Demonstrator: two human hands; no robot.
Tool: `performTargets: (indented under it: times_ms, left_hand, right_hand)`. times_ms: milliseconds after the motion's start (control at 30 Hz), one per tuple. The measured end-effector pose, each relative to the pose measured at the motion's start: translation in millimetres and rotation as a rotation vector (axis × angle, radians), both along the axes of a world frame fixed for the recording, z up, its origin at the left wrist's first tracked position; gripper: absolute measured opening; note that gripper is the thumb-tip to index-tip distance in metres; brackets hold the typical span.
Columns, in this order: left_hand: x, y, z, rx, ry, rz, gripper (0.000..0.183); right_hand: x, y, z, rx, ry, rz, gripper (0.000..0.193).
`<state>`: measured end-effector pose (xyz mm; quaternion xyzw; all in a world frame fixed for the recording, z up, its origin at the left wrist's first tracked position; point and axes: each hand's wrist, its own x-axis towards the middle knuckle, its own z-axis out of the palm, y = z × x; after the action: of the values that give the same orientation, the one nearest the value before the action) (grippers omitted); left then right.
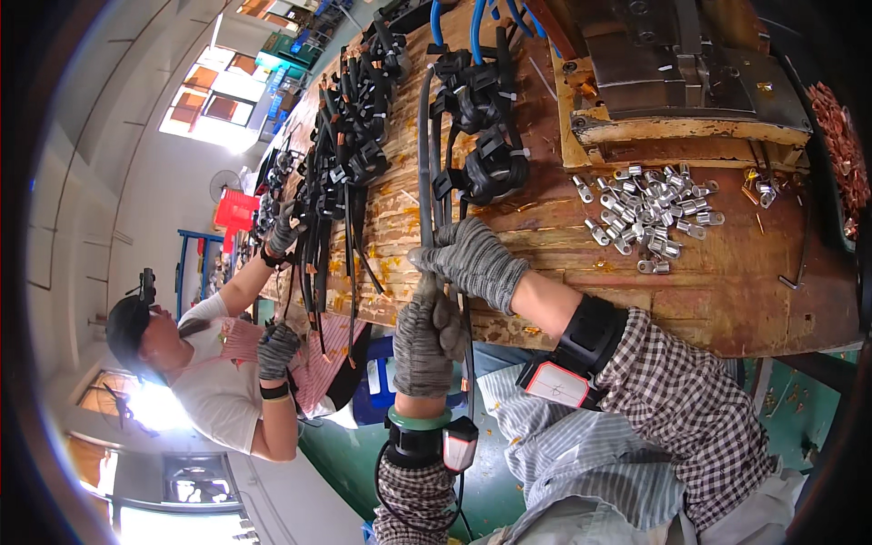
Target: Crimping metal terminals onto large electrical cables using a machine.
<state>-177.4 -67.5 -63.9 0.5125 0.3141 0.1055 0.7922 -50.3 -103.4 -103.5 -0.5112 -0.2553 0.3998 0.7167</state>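
Both my hands wear grey knit gloves and meet at the near edge of the wooden bench, closed around a bundle of black cables (425, 154). My left hand (423, 343) grips the cables low down, just off the edge. Above it, my right hand (472, 262) wraps the same bundle from the right; its fingertips partly hide the cables. From there the cables run up the bench beside black coiled cables with clamp-like black parts (492, 173). Cable ends below my left hand are mostly hidden.
To the right lies a pile of silver cable lugs (656, 211) in front of a metal press (686, 100). An L-shaped hex key (801, 250) lies farther right. More black cables with bare copper ends (350, 163) fill the left, where a co-worker (227, 363) handles cables. Blue tubes (477, 32) rise behind.
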Motion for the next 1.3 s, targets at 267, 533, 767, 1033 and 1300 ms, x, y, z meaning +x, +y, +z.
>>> performTargets:
  times_ms: [267, 533, 767, 1033, 1300]
  left_hand:
    - [-39, -20, 23, 0.544, 0.151, 0.104, 0.041]
    - [-5, -9, 29, 0.735, 0.079, 0.048, 0.027]
    - [-3, -12, 18, 1.779, 0.465, 0.053, 0.022]
    - [-10, -12, -1, 1.964, 0.477, 0.035, 0.020]
    - [-59, 55, 12, 0.863, 0.160, 0.232, 0.022]
  right_hand:
    - [-1, -2, 13, 0.092, 0.129, -0.033, 0.020]
    - [10, -25, 19, -0.014, 0.058, 0.069, 0.023]
    - [2, -17, 23, -0.019, 0.063, 0.085, 0.028]
    - [1, -14, 14, -0.044, -0.041, 0.086, 0.027]
    - [4, -19, 18, -0.119, -0.258, 0.016, 0.044]
